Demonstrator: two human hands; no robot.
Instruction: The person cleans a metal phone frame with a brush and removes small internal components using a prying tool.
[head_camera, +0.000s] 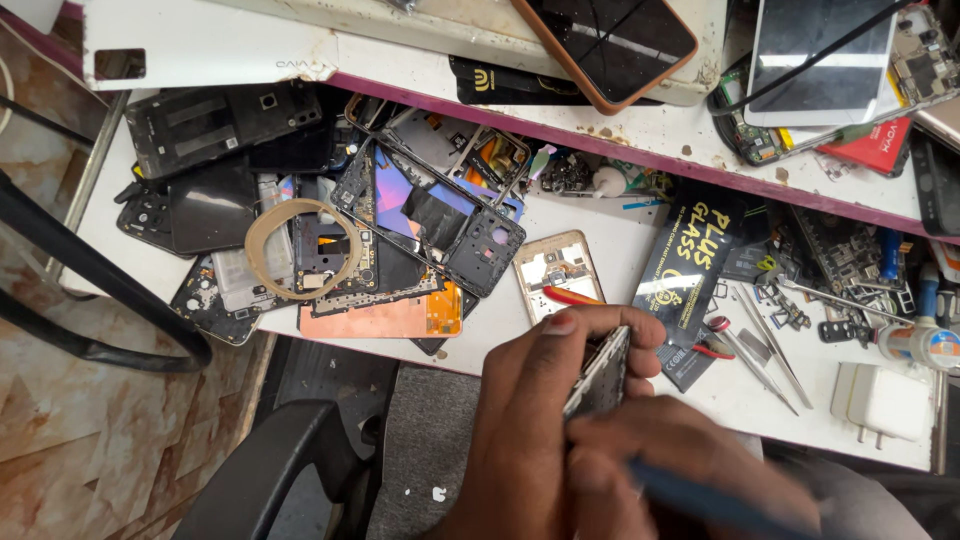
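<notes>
My left hand (540, 400) grips a small phone frame (600, 378), held edge-on and tilted just in front of the white bench's near edge. My right hand (690, 455) is blurred at the lower right, closed around a thin blue tool (700, 497) whose tip points toward the phone frame. Both hands sit close together above the chair seat, touching at the phone frame.
On the white bench (620, 260) lie several dismantled phone backs and frames (430, 210), a tape ring (303, 248), a gold phone frame (557, 272), a black packet (690, 260), tweezers (765, 345), a white charger (885, 400). A shelf above holds a phone in an orange case (610, 45). A black chair arm (260, 470) is at the lower left.
</notes>
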